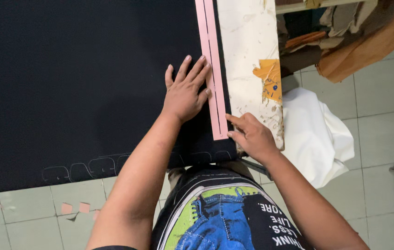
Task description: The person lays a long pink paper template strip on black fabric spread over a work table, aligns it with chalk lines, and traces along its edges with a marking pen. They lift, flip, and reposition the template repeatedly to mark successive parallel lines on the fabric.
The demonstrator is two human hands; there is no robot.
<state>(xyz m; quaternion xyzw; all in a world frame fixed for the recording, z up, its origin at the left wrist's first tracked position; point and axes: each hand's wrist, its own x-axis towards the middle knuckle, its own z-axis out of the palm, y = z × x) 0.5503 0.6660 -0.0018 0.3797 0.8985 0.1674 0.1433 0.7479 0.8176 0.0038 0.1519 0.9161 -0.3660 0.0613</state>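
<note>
A long, narrow pink strip (212, 65) with a thin slit down its length lay flat along the right edge of a dark navy cloth (81, 83). The cloth was spread smooth, with faint chalk outlines near its lower edge.

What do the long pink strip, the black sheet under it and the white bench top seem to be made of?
Pink strip: probably stiff card or thin plastic, matte; it lies flat with crisp straight edges and a slot along its length.
Black sheet: looks like woven cloth, matte, bearing faint chalk outlines.
Bench top: seemingly painted wood or laminate, scuffed and stained.
The left hand presses the strip; the right hand touches its near end.
</note>
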